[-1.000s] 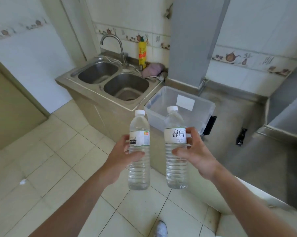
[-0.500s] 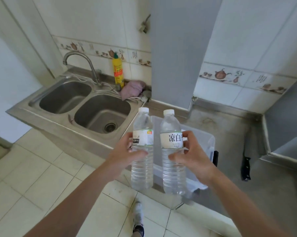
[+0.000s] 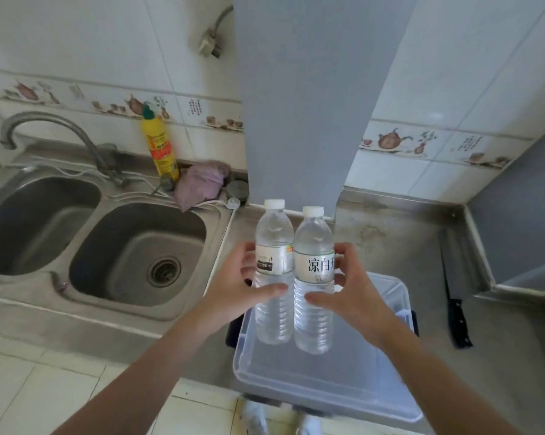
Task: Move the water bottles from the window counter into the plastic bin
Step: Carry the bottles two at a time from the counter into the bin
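Two clear water bottles with white caps stand upright side by side in the air, touching each other. My left hand [image 3: 240, 287] grips the left bottle [image 3: 272, 240] around its label. My right hand [image 3: 349, 293] grips the right bottle [image 3: 313, 246], whose white label carries black characters. Both bottles hang directly above the open clear plastic bin [image 3: 334, 390], which rests on the steel counter's front edge. The bottles' bases are over the bin's far half; whether they are below its rim I cannot tell.
A double steel sink [image 3: 133, 255] with a tap [image 3: 45, 127] lies to the left. A yellow bottle [image 3: 159, 149] and a pink cloth [image 3: 202, 183] sit behind it. A black-handled knife [image 3: 453, 287] lies on the counter [image 3: 390, 233] at right. A grey pillar [image 3: 299, 98] rises behind the bin.
I have stepped closer to the counter. Both hands brought the bottles together and forward, from in front of the bin to directly above it. The grips are unchanged.
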